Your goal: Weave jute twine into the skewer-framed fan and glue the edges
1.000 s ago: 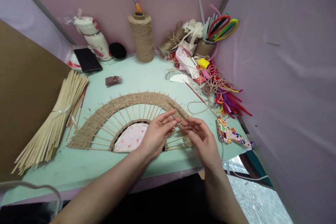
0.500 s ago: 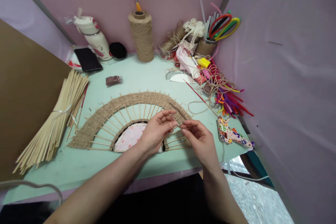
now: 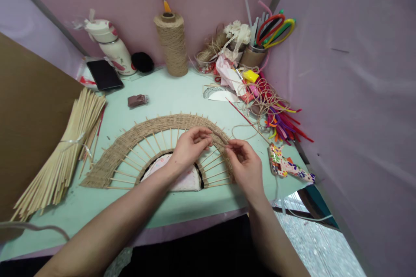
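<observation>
A fan-shaped piece (image 3: 177, 122) lies on the table, with a woven twine band over thin wooden sticks. Its inner half-circle (image 3: 186, 181) is pale printed cloth edged in black. A thin, dark brown strip (image 3: 219, 136) lies along the band's right part. My left hand (image 3: 193, 147) is over the sticks, fingers curled and fingertips near the strip's upper end. My right hand (image 3: 246, 165) has its fingers bent together by the strip's lower end. Whatever small thing either hand pinches is too small to make out.
Left is a tied bundle of flat sticks (image 3: 63, 153). Behind are a phone (image 3: 104, 75), a bottle (image 3: 113, 49), a twine spool (image 3: 171, 45) and a brown packet (image 3: 137, 101). Right are tangled twine (image 3: 271, 95), scissors (image 3: 279, 30) and a flower-patterned glue gun (image 3: 286, 166).
My hands, earlier close together over the right sticks, are now farther apart and slightly higher, beside the brown strip's two ends. The view has shifted a little.
</observation>
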Demonstrator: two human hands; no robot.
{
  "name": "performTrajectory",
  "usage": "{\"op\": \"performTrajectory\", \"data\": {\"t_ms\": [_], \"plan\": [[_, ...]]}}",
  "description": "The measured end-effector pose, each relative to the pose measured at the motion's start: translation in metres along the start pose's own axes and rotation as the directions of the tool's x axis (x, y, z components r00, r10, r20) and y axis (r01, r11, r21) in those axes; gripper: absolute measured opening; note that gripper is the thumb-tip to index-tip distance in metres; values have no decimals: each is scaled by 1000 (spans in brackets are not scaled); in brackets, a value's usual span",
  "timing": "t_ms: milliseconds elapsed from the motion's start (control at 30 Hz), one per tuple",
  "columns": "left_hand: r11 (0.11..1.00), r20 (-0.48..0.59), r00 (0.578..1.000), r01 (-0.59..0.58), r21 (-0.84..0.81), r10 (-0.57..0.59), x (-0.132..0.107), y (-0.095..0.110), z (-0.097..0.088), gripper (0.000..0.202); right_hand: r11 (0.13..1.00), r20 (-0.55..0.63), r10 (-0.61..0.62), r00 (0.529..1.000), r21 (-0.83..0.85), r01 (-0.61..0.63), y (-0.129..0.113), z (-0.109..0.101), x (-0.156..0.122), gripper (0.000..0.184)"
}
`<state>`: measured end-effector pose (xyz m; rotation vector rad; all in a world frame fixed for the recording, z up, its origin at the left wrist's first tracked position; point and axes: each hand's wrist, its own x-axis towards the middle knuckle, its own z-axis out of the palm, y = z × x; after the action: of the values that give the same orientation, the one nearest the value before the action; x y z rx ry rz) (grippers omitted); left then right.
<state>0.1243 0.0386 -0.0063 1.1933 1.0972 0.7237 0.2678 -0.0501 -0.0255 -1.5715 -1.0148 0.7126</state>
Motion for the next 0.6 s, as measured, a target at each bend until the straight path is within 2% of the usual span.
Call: {"op": "performTrajectory", "data": {"t_ms": [67,133,233,467,600], "plan": [[978,8,995,-100,185,100,9,1,-3,17,992,-18,-70,997,-109,67,1,2,4,13],[918,40,984,-177,356,174,16,2,-4,11,968,-20,-138,990,-212,131,2,3,8,13],[811,134,968,-251,528,212,24,4,-6,7,922,8,-208,978,-333,199,4,4,12,13],[572,323,906,-423,703,273,41,4,-8,13,797,120,-280,952,-524,300,8,5,16,17],[566,343,899,-437,699,271,44,1,-6,14,773,144,-274,951,-555,307,12,6,16,16]]}}
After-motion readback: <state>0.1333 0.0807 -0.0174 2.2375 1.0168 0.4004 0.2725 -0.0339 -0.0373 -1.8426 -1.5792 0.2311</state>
